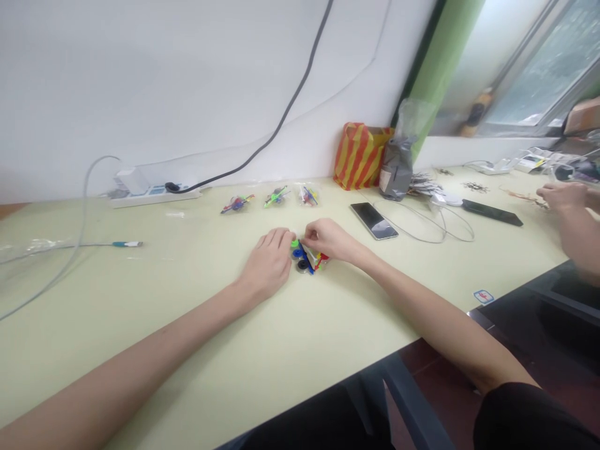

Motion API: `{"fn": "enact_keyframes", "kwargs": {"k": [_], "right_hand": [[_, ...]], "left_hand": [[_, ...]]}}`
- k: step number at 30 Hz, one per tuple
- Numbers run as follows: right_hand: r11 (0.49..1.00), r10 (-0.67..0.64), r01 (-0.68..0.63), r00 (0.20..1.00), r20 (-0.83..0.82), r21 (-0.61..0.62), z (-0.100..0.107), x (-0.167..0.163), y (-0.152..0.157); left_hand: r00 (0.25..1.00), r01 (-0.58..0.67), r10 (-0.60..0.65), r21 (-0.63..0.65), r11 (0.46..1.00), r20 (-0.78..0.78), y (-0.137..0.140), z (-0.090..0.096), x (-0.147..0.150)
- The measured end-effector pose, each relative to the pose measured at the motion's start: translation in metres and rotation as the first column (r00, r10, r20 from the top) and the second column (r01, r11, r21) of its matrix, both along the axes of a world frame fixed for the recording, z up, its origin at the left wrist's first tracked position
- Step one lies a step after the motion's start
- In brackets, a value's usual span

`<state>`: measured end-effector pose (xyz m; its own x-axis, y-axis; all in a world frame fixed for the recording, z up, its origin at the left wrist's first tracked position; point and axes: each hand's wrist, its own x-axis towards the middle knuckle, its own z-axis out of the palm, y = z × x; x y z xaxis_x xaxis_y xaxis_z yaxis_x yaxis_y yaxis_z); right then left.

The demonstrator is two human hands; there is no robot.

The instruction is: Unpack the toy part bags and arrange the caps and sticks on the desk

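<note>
In front of me on the table lies a small cluster of colourful plastic pieces: a blue stick (306,256), a black wheel-like disc (302,266), a blue disc (297,254), a green piece (294,243) and red and yellow pieces (321,259). My left hand (268,264) rests flat on the table, its fingertips at the cluster's left edge. Thumb and fingers of my right hand (323,239) are pinched together by the blue stick's upper end. What they pinch is too small to make out.
Three clear packets with similar colourful pieces (276,196) lie behind. A phone (374,220), a striped bag (360,156) and a grey bag (396,167) are to the right. A power strip (154,195) stands at the wall. Another person's hands (565,200) work far right.
</note>
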<state>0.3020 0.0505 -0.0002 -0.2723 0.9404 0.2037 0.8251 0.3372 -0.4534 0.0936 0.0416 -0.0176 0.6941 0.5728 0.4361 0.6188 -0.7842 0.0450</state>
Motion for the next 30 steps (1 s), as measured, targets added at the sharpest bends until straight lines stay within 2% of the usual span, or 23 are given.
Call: {"fn": "enact_keyframes", "kwargs": {"k": [6,13,16,24,30], "right_hand": [[1.0,-0.012,0.013,0.979,-0.202,0.001,0.004,0.001,0.0],[0.999,-0.052,0.049,0.883,-0.466,-0.019,0.015,0.008,0.001],[0.998,-0.059,0.041,0.847,-0.528,-0.044,0.015,0.006,0.0],[0.991,-0.008,-0.081,0.763,-0.646,-0.107,0.018,0.0,-0.007],[0.985,0.0,-0.119,0.733,-0.68,-0.127,0.022,0.003,-0.008]], "left_hand": [[0.997,0.07,-0.07,0.004,0.998,0.02,-0.003,0.004,0.001],[0.967,0.256,-0.255,-0.045,0.966,0.026,-0.002,0.006,-0.002],[0.952,0.306,-0.305,-0.069,0.95,0.028,-0.002,0.007,-0.002],[0.953,0.303,-0.301,-0.096,0.948,0.03,-0.002,0.005,-0.003],[0.94,0.342,-0.337,-0.112,0.933,0.059,-0.002,0.004,-0.004]]}}
